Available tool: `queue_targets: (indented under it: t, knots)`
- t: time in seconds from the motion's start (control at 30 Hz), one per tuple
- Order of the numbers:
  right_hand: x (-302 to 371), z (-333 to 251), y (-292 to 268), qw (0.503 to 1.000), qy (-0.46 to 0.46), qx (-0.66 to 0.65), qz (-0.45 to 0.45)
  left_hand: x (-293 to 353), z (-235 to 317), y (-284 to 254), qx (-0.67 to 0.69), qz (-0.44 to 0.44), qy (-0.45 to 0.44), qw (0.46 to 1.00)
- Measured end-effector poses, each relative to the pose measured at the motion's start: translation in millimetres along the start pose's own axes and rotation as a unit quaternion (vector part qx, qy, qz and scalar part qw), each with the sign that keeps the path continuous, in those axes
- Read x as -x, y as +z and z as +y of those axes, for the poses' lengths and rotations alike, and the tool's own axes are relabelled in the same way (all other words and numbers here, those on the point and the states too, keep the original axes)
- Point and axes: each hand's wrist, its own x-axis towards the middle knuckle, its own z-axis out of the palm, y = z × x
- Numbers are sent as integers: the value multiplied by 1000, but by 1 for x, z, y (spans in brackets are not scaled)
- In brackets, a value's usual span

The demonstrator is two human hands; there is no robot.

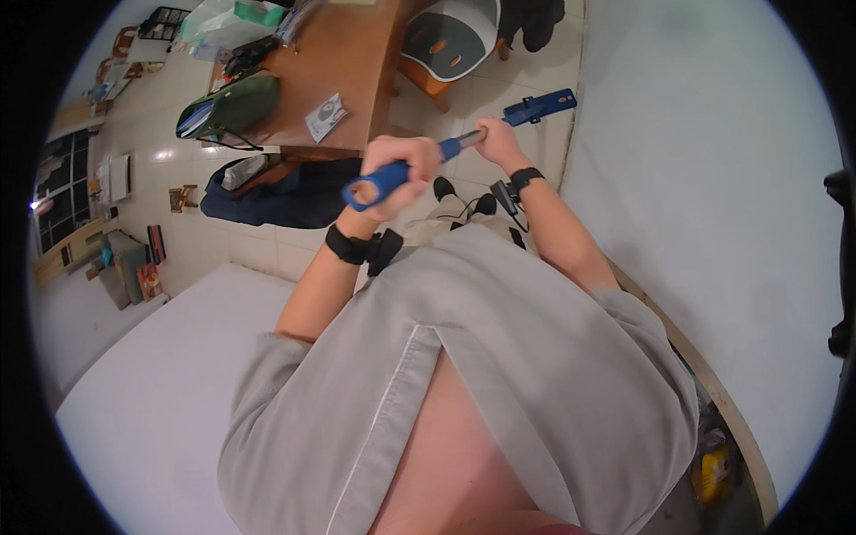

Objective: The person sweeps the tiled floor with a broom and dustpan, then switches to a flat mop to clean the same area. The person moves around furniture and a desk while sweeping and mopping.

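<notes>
A flat mop (pixel 389 181) with a blue grip and a metal pole slants across in front of me. My left hand (pixel 399 169) is closed round the blue grip, close to its looped end. Farther along, my right hand (pixel 500 144) wraps round the pole just beyond the grip. The mop's blue plate head (pixel 541 107) is out past my right hand, over the tiled floor near the wall. Whether a cloth is fixed beneath the head cannot be seen. Both my wrists wear black straps.
Ahead stands a brown table (pixel 343 67) carrying a green bag (pixel 236 105) and a packet (pixel 325 117). A white-and-grey chair (pixel 453 40) is beside it. Dark clothing (pixel 276 192) hangs at the table's near side. A white wall (pixel 704 178) rises on the right; a white surface (pixel 178 374) lies to the left.
</notes>
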Motion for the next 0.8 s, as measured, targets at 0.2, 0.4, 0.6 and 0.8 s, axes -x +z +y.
queue_targets:
  t: [0.2,0.4,0.6,0.8]
  knots:
    - [62,46,-47,980,-10,-195,40,-45,11,95,-50,-258,22,964]
    - [117,-17,-47,720,290,-630,16,-41,51,112,-103,-476,-34,873]
    - [120,-85,12,844,202,-489,-88,7,95,46,-100,-537,-34,837]
    - [107,-154,123,982,-64,-47,-169,84,153,-52,27,-473,-76,878]
